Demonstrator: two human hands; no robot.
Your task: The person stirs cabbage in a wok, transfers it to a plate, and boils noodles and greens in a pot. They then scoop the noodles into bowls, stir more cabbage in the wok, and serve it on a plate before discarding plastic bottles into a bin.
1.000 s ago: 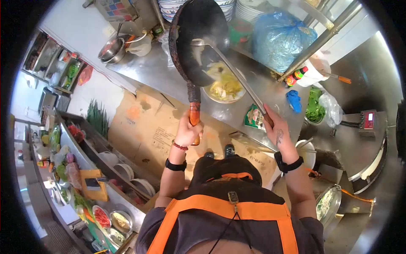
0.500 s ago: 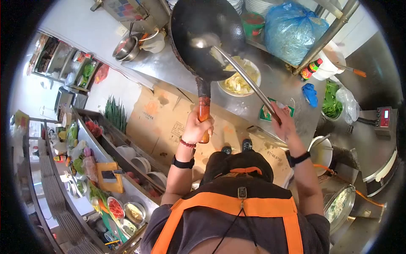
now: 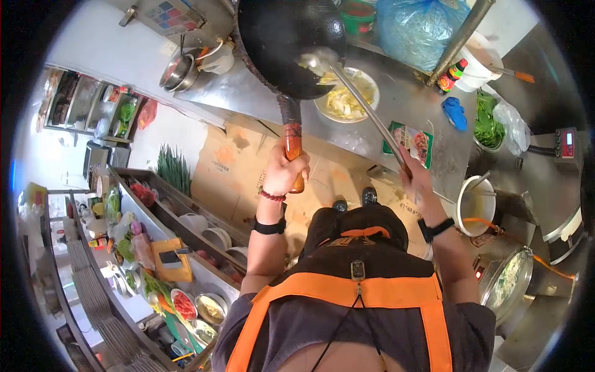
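Observation:
My left hand [image 3: 286,168] is wrapped round the wooden handle of a black wok [image 3: 279,46], which is held tilted above the steel counter. In my right hand [image 3: 416,180] is the long metal handle of a ladle [image 3: 377,124]. The ladle's bowl lies at the wok's lower right rim, with some pale food by it. Below that rim stands a white bowl [image 3: 374,84] on the counter, filled with yellowish sliced vegetables [image 3: 347,99]. The wok covers part of the bowl's left edge.
On the counter [image 3: 415,102] are a food packet [image 3: 421,146], a blue cloth-like item [image 3: 454,113], a sauce bottle [image 3: 453,75] and a bowl of greens [image 3: 488,127]. A blue plastic bag [image 3: 421,31] sits behind. Prep shelving [image 3: 186,214] with ingredients runs along the left.
The ladle's bowl has moved from inside the wok to its lower right rim. The whole view has shifted slightly, with the wok appearing higher and further left.

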